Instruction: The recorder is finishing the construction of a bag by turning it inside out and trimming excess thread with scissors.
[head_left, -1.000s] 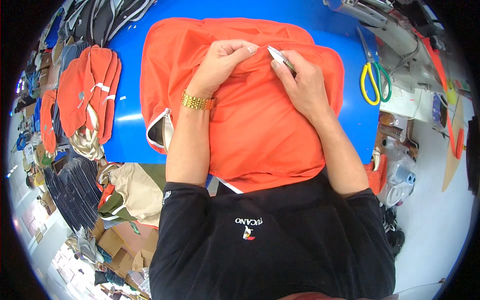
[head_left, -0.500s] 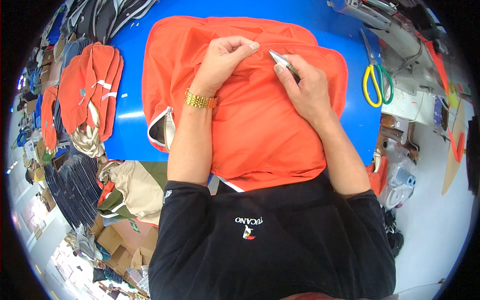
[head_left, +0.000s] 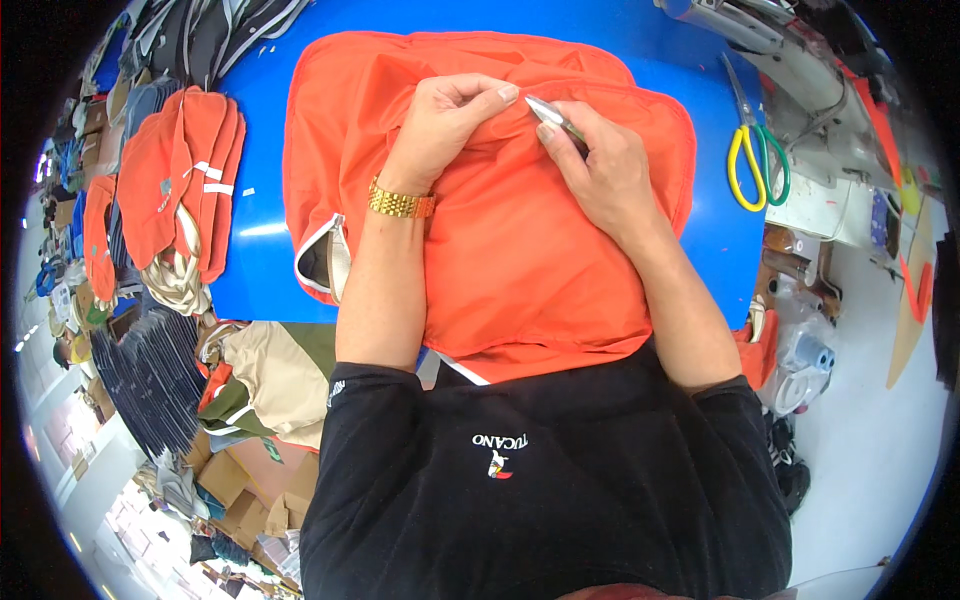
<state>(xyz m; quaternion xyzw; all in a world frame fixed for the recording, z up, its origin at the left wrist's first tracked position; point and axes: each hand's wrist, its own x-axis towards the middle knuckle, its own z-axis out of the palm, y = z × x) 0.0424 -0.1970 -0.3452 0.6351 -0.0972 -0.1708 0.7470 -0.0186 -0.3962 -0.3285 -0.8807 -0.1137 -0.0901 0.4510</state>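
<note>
A large orange fabric bag (head_left: 530, 265) with piped seams is spread over the blue table. My left hand (head_left: 445, 125), with a gold watch above it, rests on the bag's upper part. Its thumb and forefinger are pinched together; whatever lies between them is too small to make out. My right hand (head_left: 610, 170) grips a pair of small metal thread snips (head_left: 543, 110). The blades point up and left, close to the left fingertips, just over the orange cloth. A white-edged zipper opening (head_left: 325, 258) shows at the bag's lower left.
Scissors (head_left: 747, 160) with yellow and green handles lie on the blue table (head_left: 265, 180) at right. A sewing machine (head_left: 790, 90) stands beyond them. Orange pieces (head_left: 180, 180) hang over the left edge, and dark grey pieces (head_left: 215, 35) lie at the far left.
My right hand has shifted a little left, bringing the snips' tips nearer to my left fingertips. The left hand and the bag stay almost where they were.
</note>
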